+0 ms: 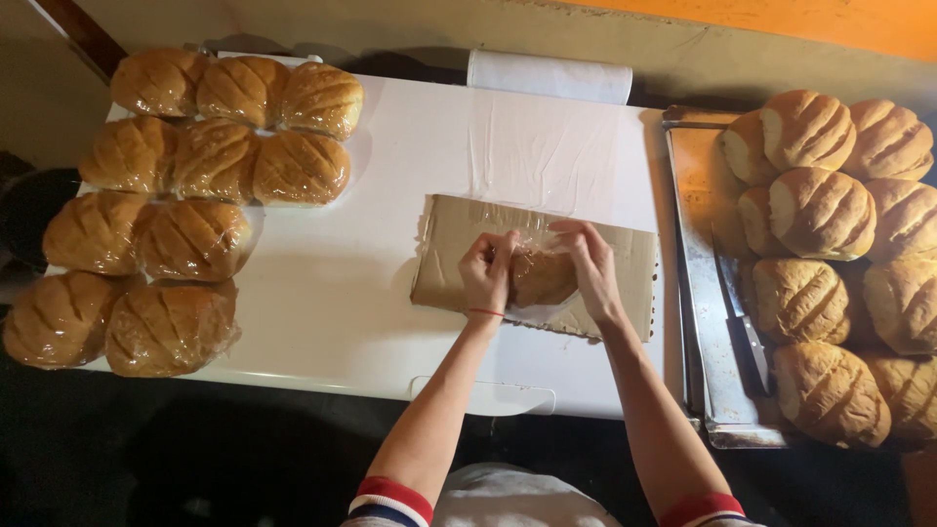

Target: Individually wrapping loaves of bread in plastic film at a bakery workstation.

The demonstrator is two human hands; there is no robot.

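White surface [390, 293] under dim, warm light, seen from above; orange wall strip along the top edge. Piece of brown cardboard [625, 256] lies at centre, with clear plastic film [532, 156] drawn over it from a roll [549, 74] at 12 o'clock. One bread loaf [542, 278] sits on the cardboard, film over it. Left hand [486, 273] touches the loaf's 9 o'clock side, grip closed, fingers pinching film against it. Right hand [590, 265] is at the loaf's 3 o'clock side, fingers curled over the top, grip closed on film and loaf. Wrapped loaves [185, 195] lie in rows at 9 o'clock on the surface. Unwrapped loaves [839, 254] are piled on a metal tray [708, 322] at 3 o'clock. Knife [744, 327] rests on the tray's bare part, just beside the pile.
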